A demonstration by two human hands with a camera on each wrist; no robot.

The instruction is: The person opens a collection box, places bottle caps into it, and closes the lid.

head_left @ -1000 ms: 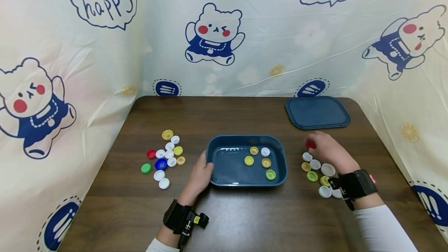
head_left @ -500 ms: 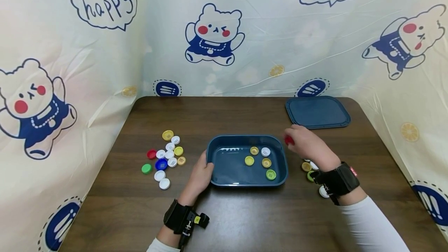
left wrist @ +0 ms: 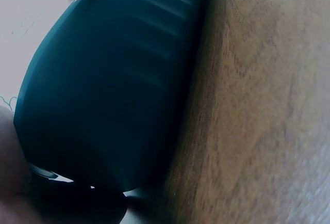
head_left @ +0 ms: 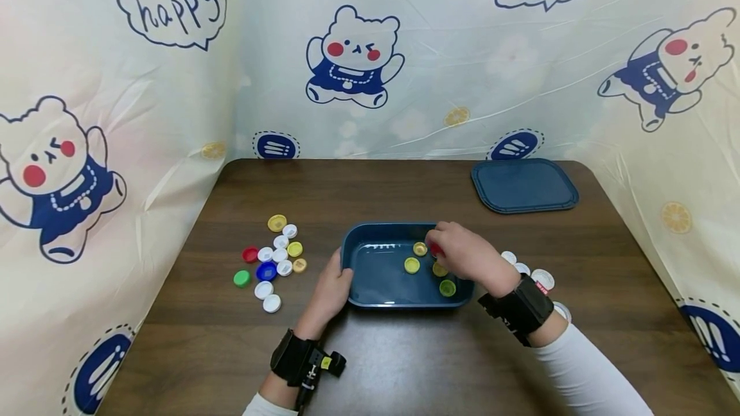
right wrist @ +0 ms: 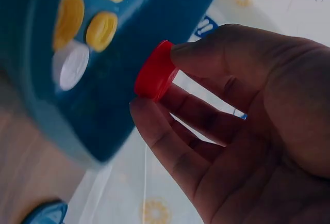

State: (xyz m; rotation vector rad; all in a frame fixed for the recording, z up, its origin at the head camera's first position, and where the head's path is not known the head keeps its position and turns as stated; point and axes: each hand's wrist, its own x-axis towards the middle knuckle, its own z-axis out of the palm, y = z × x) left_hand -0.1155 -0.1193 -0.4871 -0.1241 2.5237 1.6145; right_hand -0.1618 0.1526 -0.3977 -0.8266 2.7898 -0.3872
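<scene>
My right hand (head_left: 465,255) is over the right part of a dark blue tray (head_left: 372,281), pinching a red bottle cap (right wrist: 154,72) between thumb and fingertips. In the right wrist view the cap is held on edge above the tray floor. A yellow cap (head_left: 412,266), a gold cap (head_left: 420,248) and a green cap (head_left: 448,288) lie in the tray. A white cap (right wrist: 71,65) also shows there, hidden by the hand in the head view. At the tray's left end my left hand (head_left: 331,286) grips the rim, thumb on top.
Left of the tray, several loose caps lie in a group, among them a blue cap (head_left: 266,271) and a green cap (head_left: 241,278). More white caps (head_left: 542,279) lie on the right, partly behind the wrist. A flat blue lid (head_left: 525,186) rests at the back right.
My right hand has carried the red bottle cap leftward from the right-hand group of caps to over the tray. The left hand and the tray have stayed in place.
</scene>
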